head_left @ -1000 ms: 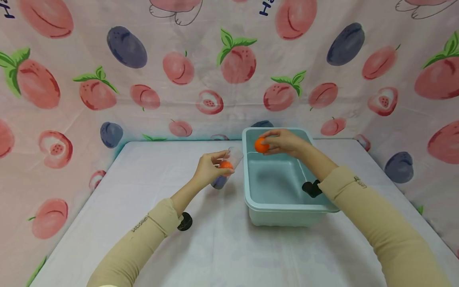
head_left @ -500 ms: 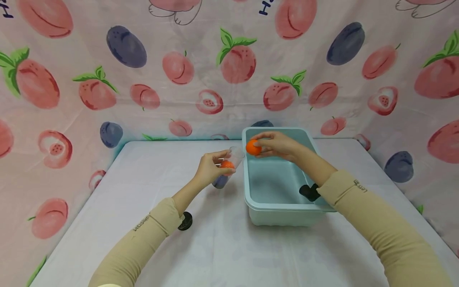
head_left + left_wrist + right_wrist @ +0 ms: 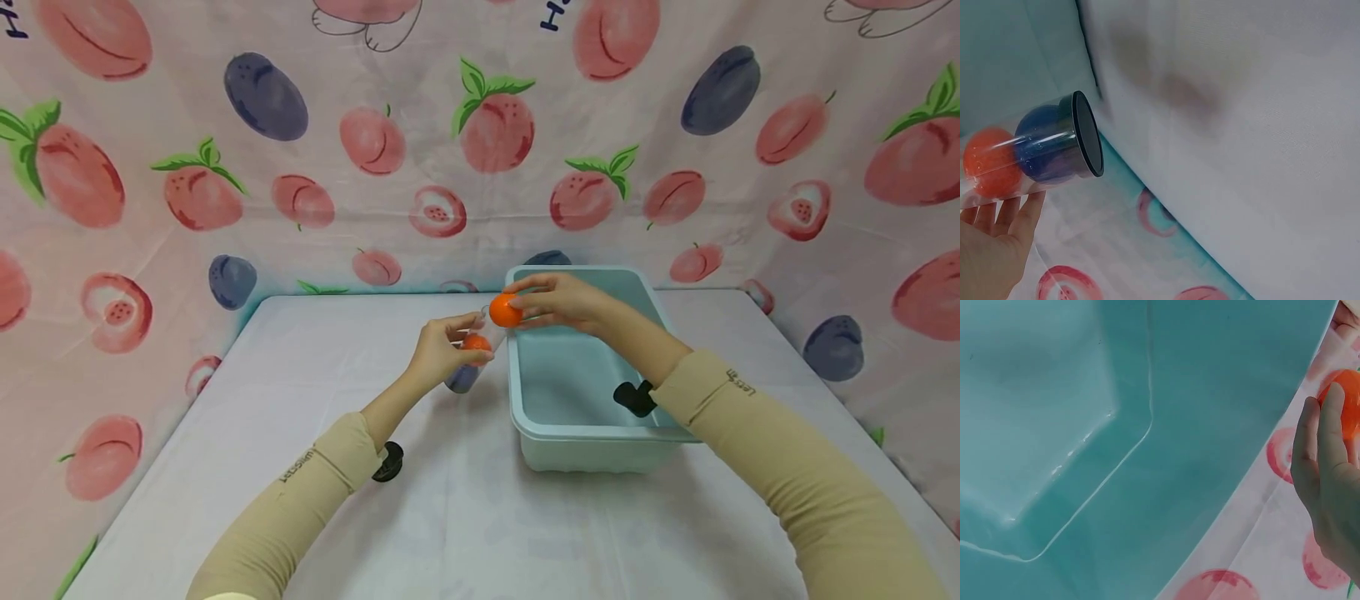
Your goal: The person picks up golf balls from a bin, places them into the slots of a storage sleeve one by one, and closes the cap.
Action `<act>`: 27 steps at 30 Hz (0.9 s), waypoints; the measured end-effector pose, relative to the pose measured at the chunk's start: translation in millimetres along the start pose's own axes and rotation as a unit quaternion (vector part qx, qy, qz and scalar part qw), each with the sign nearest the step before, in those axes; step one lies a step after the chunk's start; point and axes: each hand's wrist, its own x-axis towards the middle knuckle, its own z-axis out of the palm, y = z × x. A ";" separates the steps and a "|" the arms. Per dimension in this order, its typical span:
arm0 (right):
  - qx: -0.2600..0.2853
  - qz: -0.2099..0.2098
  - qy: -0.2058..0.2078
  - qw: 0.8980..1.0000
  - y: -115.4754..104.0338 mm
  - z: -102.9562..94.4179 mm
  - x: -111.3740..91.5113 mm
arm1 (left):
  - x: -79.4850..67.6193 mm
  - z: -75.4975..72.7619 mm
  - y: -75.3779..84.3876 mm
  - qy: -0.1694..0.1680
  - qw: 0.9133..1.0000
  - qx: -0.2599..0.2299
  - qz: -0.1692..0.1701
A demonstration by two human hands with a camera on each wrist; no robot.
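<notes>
My left hand (image 3: 441, 350) grips a clear plastic tube (image 3: 1054, 140), which tilts with its mouth up and to the right in the head view. Inside the tube, a blue ball (image 3: 1041, 142) sits at the dark-rimmed base and an orange ball (image 3: 991, 164) lies against it. A second orange ball (image 3: 505, 310) is pinched by the fingers of my right hand (image 3: 561, 302), right at the tube's mouth. It covers most of that mouth in the head view; whether ball and rim touch I cannot tell.
A light blue-green plastic bin (image 3: 600, 433) stands on the white-covered table (image 3: 465, 533), under my right forearm. Beside my left cuff lies a round black object (image 3: 388, 462), partly hidden by the sleeve. A fruit-print cloth (image 3: 435, 83) hangs behind the table.
My right hand has carried the orange ball leftward from above the bin to the tube's mouth. My left hand and the tube have barely shifted.
</notes>
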 end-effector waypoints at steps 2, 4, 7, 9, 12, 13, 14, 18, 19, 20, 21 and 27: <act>0.001 -0.005 0.002 1.000 -1.0 3.1 -2.4 | -1.5 -0.7 0.2 0.001 1.000 0.002 0.000; 0.002 -0.010 0.002 1.000 -1.8 5.4 -5.2 | -2.6 -1.3 -1.0 0.002 1.000 0.001 -0.003; -0.006 -0.020 -0.005 1.000 -2.6 8.2 -10.2 | -4.9 -2.8 -2.5 0.005 1.000 -0.005 -0.013; -0.011 -0.025 -0.010 1.000 -3.0 10.3 -13.5 | -6.6 -3.7 -3.7 0.007 1.000 -0.012 -0.016; -0.019 -0.031 -0.012 0.999 -3.5 14.4 -17.8 | -8.5 -5.1 -5.0 0.009 1.000 -0.015 -0.014; -0.023 -0.032 -0.012 0.999 -3.8 16.0 -19.1 | -8.9 -5.4 -5.8 0.010 1.000 -0.014 -0.012; -0.024 -0.033 -0.011 0.999 -4.1 17.7 -20.4 | -9.4 -6.0 -6.5 0.010 1.000 -0.013 -0.013; -0.040 -0.040 -0.008 0.998 -5.1 25.1 -25.9 | -12.6 -8.8 -8.6 0.009 1.000 -0.011 -0.013; -0.045 -0.042 -0.005 0.998 -5.4 27.2 -27.6 | -13.7 -9.6 -8.9 0.010 1.000 -0.010 -0.013; -0.049 -0.045 0.000 0.998 -5.8 29.4 -29.7 | -14.8 -10.5 -9.3 0.011 1.000 -0.009 -0.011; -0.054 -0.047 0.007 0.997 -6.1 31.6 -31.7 | -16.0 -11.4 -9.5 0.013 1.000 -0.008 -0.007; -0.069 -0.076 0.066 0.993 -9.6 46.6 -45.5 | -21.6 -18.7 -14.4 0.024 1.000 0.006 0.015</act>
